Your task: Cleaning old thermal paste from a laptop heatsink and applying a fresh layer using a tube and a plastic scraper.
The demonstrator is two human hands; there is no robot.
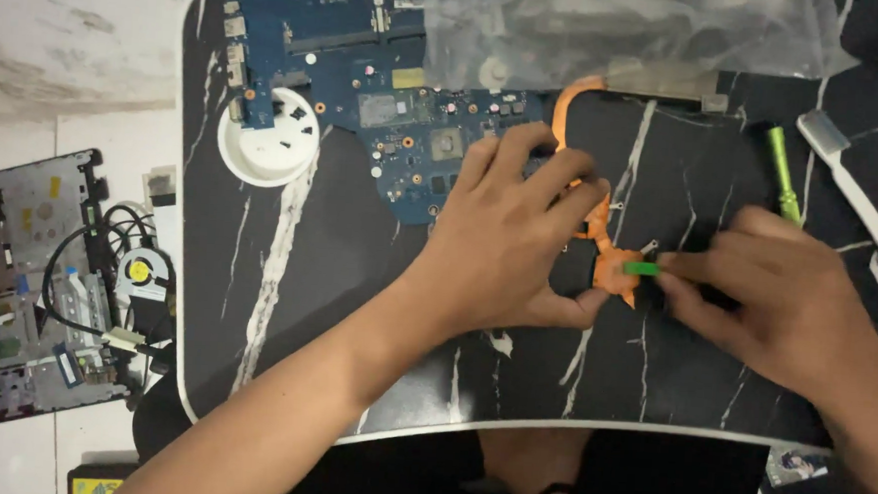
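Observation:
My left hand [515, 231] presses down on a copper heat pipe [600, 235] that curves across the black marble-patterned table [355, 313]. The pipe's flat plate end lies by my thumb. My right hand [767, 294] pinches a small green-tipped tool [642, 269] and touches its tip to that copper plate. A blue laptop motherboard [367, 83] lies just behind my left hand, partly hidden by it.
A white round lid [268, 136] sits at the board's left. A clear plastic bag [621, 31] covers the far side. A green screwdriver [785, 180] and a white brush [857, 194] lie at right. On the floor at left are a laptop chassis [31, 286] and a fan [142, 272].

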